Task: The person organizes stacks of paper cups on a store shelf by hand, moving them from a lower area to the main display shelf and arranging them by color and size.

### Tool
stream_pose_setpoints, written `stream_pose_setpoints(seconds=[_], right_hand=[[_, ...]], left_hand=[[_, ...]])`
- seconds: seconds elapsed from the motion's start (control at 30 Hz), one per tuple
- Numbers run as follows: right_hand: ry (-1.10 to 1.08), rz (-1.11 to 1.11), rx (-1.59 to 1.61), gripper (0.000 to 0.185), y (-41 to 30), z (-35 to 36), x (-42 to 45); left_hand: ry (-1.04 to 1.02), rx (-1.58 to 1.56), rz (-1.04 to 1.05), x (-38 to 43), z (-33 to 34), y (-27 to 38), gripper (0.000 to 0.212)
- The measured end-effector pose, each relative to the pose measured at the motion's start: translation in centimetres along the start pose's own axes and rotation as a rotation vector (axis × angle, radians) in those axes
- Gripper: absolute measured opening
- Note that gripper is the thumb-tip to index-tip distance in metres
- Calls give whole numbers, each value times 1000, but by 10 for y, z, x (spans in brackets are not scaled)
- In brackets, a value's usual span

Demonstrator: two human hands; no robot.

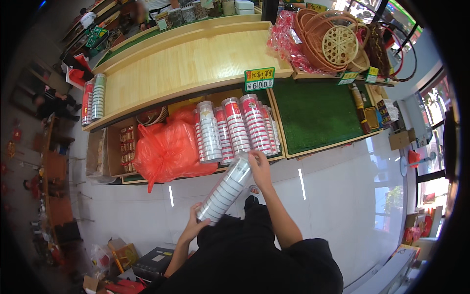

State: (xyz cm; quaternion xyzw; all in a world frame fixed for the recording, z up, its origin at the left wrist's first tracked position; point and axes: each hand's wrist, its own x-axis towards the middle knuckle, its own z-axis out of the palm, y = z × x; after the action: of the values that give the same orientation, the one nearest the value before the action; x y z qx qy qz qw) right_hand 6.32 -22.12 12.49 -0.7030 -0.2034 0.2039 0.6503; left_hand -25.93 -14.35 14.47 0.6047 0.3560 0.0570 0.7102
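A clear plastic tube of stacked white tins slants before my body, its upper end toward the shelf. My left hand grips its lower end. Around the upper end, my right hand has its fingers closed. Just beyond stand several similar tubes with red and white tins on the low shelf. One tube of white tins is at the left of that group. Beside it lies a knotted red plastic bag, its contents hidden.
A wooden display tray forms the upper tier, with two tubes at its left end and a price sign on its front edge. Wicker baskets sit at upper right. Green matting covers the right shelf. A black box is at lower left.
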Motion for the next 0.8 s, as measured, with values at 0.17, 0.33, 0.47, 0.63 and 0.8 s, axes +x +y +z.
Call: stream_pose_setpoints(seconds=[0.17, 0.33, 0.47, 0.63, 0.8], right_hand=[[-189, -159, -170, 35, -24, 47, 106], [-384, -200, -315, 43, -18, 81, 179], [-348, -257, -381, 47, -6, 110, 213], [-348, -294, -454, 47, -2, 120, 240], [-402, -354, -563, 50, -19, 130, 231]], left_hand=[[21, -200, 154, 35, 83, 17, 101], [198, -7, 153, 102, 104, 40, 89], [408, 259, 250, 136, 85, 61, 73], [409, 690, 297, 169, 52, 72, 63], [358, 787, 450, 185, 34, 58, 57]])
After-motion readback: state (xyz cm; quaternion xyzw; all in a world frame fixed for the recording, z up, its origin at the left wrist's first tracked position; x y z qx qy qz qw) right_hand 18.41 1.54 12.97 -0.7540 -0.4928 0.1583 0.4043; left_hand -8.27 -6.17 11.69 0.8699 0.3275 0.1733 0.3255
